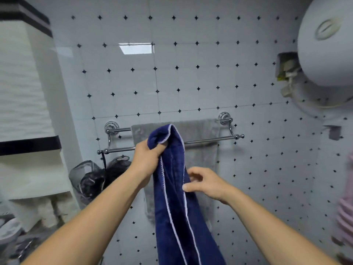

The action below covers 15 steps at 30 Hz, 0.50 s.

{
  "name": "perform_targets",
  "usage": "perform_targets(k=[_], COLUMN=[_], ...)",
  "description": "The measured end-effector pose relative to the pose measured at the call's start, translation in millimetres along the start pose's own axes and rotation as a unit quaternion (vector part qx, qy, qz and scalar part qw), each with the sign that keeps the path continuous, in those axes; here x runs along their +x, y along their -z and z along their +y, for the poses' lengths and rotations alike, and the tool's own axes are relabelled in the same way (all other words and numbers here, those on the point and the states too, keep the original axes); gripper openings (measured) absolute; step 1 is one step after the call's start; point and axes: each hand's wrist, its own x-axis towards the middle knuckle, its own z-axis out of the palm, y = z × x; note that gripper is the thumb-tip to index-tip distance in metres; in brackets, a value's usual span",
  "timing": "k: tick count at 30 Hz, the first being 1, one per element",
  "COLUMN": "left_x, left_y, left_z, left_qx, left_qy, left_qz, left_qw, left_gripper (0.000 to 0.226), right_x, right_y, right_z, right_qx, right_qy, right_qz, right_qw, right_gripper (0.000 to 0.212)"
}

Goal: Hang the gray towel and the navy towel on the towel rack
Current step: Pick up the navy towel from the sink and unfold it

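Tiled wall (191,79), white with small black diamonds, fills the scene behind both hands. Above and to the right of the right hand hangs a round white water heater (324,44), with a plug and cord beside it. Left of the left hand stands a white cabinet (24,88) with dark trim.

Held up between the hands, the navy towel (177,203) hangs in a long fold with pale stitched edges, its lower end running out of view at the bottom. Directly behind it, the gray towel (198,131) is already draped over the back bar of the chrome towel rack (210,139), hanging down flat against the wall. The rack's front bar runs past the left hand's knuckles and carries no towel.

Below the left forearm, a dark mesh bath sponge (95,178) hangs by a cord from the rack's left end. Something pink (345,207) shows at the frame's edge, well to the right of the right hand.

The left hand (147,159) is closed in a fist around the bunched top of the navy towel, just in front of the front bar. The right hand (206,183), lower, is loosely curled, its thumb and fingertips pinching the towel's right edge.
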Motion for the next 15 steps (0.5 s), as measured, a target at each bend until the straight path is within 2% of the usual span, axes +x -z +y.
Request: perform_targets(k=[2,4,7,9,11,13,15], left_x=[6,9,5,4,9,14,16], left_y=[2,3,-6,-3,12,28,38], left_z=[3,1,-1,1,3,4,6], left_qx=[-0.01,-0.007,-0.011,0.003,0.098,0.243,0.344], left_qy=[0.022,0.041,0.056,0.027,-0.047,-0.117,-0.144], left_qz=[0.04,0.06,0.046,0.039,0.047,0.068,0.076], left_qw=[0.999,0.997,0.997,0.999,0.993,0.961,0.925], left_gripper=[0.018,0.027,0.027,0.022,0.015,0.006,0.002], right_x=[-5,-3,14,23,26,27,31], right_y=[-12,-28,-43,-39,-28,-20,-17], right_z=[4,0,-12,-12,-10,-9,-11], right_qx=[0.056,0.085,0.019,0.043,0.068,0.058,0.01], right_qy=[0.014,0.046,0.077,0.077,0.068,0.071,0.08], right_qz=[-0.003,0.049,0.183,0.224,0.231,0.229,0.222], right_qw=[0.998,0.994,0.98,0.97,0.968,0.969,0.972], right_gripper=[0.053,0.059,0.027,0.026,0.027,0.02,0.015])
